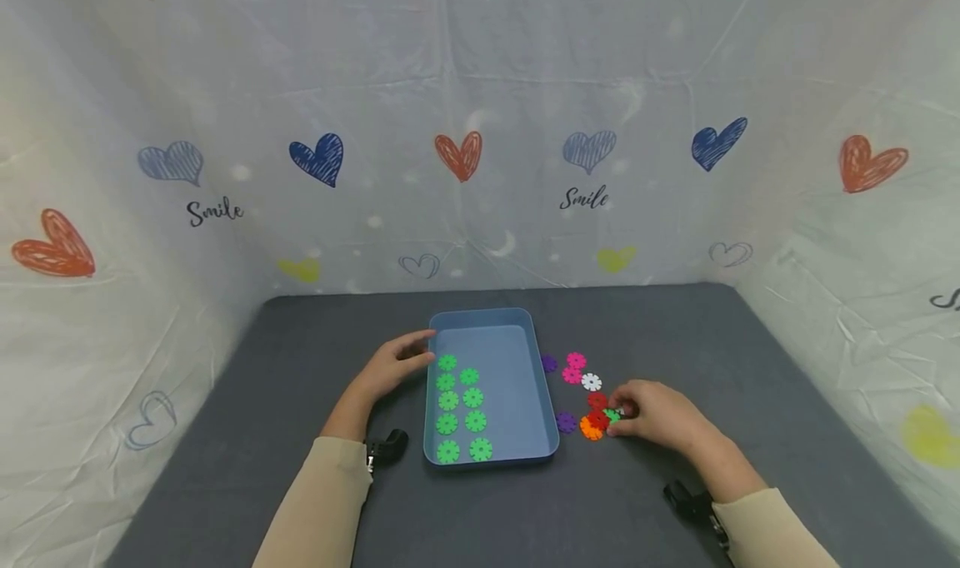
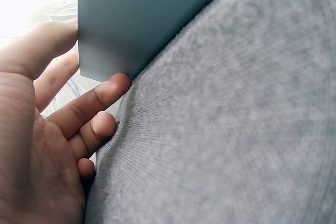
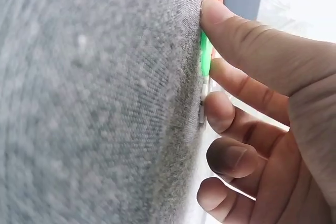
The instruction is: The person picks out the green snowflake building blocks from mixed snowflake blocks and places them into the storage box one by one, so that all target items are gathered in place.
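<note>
A blue tray [image 1: 517, 385] lies on the table with two columns of green notched discs [image 1: 447, 401] along its left side. At the tray's left rim is my left hand [image 1: 390, 366], fingers loosely extended and touching the wall. In the left wrist view, fingertips [image 2: 118, 85] meet the outer tray wall [image 2: 142, 19] by the cloth. Right of the tray, my right hand [image 1: 660, 414] pinches a green disc [image 1: 612, 416] between thumb and index finger, low at the cloth. The right wrist view shows this disc [image 3: 205, 56] edge-on; its other fingers are curled.
Near the pinched disc lie red discs [image 1: 597, 401] and an orange one [image 1: 591, 429]. Purple discs [image 1: 566, 422], pink discs [image 1: 576, 360] and a white disc [image 1: 592, 382] lie between tray and right hand. A heart-printed curtain [image 1: 510, 218] surrounds the grey table [image 1: 337, 326].
</note>
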Demonstrator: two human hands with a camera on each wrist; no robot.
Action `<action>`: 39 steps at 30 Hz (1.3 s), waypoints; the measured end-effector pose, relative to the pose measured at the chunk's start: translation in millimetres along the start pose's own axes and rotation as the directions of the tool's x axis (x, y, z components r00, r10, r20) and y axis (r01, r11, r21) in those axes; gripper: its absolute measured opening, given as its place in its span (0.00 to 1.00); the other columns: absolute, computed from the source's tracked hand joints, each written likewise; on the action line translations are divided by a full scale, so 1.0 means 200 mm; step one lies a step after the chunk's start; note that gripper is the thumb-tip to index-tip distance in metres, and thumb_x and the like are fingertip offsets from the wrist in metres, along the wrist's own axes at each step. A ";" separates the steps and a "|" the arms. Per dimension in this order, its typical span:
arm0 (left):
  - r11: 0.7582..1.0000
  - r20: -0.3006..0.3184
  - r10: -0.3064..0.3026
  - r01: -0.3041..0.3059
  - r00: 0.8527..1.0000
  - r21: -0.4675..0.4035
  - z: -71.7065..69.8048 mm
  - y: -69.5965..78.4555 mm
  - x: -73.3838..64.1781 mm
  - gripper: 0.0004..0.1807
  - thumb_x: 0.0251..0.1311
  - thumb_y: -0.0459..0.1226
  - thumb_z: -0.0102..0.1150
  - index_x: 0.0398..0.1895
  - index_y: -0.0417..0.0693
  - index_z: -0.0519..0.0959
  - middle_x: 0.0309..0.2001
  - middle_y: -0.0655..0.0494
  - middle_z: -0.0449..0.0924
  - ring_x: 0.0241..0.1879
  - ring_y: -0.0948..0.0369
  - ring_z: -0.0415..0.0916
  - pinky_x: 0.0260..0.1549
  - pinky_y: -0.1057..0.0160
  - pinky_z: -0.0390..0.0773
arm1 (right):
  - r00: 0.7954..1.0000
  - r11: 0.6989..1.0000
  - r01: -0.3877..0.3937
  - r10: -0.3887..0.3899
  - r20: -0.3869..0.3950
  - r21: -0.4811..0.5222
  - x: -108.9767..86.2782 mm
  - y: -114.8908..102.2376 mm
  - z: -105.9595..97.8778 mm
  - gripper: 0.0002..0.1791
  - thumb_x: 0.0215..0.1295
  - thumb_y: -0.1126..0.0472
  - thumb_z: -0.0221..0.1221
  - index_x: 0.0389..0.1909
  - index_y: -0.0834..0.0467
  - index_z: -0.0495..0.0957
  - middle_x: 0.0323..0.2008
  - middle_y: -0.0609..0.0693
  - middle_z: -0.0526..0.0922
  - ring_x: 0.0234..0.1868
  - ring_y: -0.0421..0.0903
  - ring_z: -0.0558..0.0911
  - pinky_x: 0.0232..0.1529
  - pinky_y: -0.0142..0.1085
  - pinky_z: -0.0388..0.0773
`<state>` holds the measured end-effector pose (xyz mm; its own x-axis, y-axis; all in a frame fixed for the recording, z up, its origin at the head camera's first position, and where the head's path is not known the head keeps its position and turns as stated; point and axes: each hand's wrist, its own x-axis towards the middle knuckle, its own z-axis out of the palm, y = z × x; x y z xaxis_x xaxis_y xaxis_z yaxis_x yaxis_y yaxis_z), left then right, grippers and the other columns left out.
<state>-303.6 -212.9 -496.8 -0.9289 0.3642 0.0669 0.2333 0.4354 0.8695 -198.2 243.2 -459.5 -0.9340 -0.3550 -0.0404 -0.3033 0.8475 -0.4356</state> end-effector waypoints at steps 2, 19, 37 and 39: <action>1.000 -0.003 0.001 -0.001 1.000 0.000 0.00 0.00 0.00 0.31 0.70 0.47 0.64 0.74 0.51 0.72 0.56 0.47 0.79 0.54 0.50 0.76 0.51 0.47 0.74 | 1.000 1.000 0.010 -0.010 -0.002 0.013 0.00 0.01 0.00 0.17 0.53 0.49 0.78 0.36 0.53 0.83 0.28 0.43 0.73 0.30 0.41 0.70 0.34 0.40 0.70; 1.000 0.005 -0.015 0.015 1.000 -0.017 0.02 0.01 0.01 0.30 0.74 0.39 0.60 0.75 0.40 0.67 0.62 0.34 0.74 0.59 0.41 0.72 0.55 0.40 0.71 | 0.997 1.000 0.018 -0.018 -0.077 -0.002 0.03 -0.03 -0.05 0.13 0.49 0.62 0.66 0.38 0.53 0.79 0.28 0.43 0.75 0.25 0.41 0.69 0.28 0.39 0.68; 1.000 -0.004 -0.005 0.005 1.000 -0.016 0.01 0.00 0.01 0.30 0.72 0.47 0.63 0.74 0.52 0.72 0.58 0.46 0.78 0.55 0.51 0.75 0.53 0.47 0.73 | 0.995 0.933 0.104 -0.094 -0.044 0.344 0.38 -0.28 -0.12 0.15 0.60 0.63 0.69 0.47 0.57 0.80 0.37 0.52 0.79 0.33 0.48 0.74 0.34 0.40 0.75; 1.000 -0.010 -0.008 0.008 1.000 -0.013 0.01 0.00 0.01 0.30 0.71 0.47 0.63 0.74 0.53 0.72 0.58 0.46 0.78 0.55 0.51 0.75 0.53 0.47 0.73 | 0.992 0.930 0.124 -0.115 -0.046 0.346 0.41 -0.33 -0.11 0.14 0.61 0.61 0.70 0.47 0.57 0.80 0.37 0.52 0.79 0.32 0.48 0.74 0.35 0.42 0.75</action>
<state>-304.6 -210.7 -498.1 -0.9334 0.3530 0.0649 0.2226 0.4275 0.8762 -259.4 166.5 -413.4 -0.9006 -0.4317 0.0510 -0.3322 0.6078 -0.7213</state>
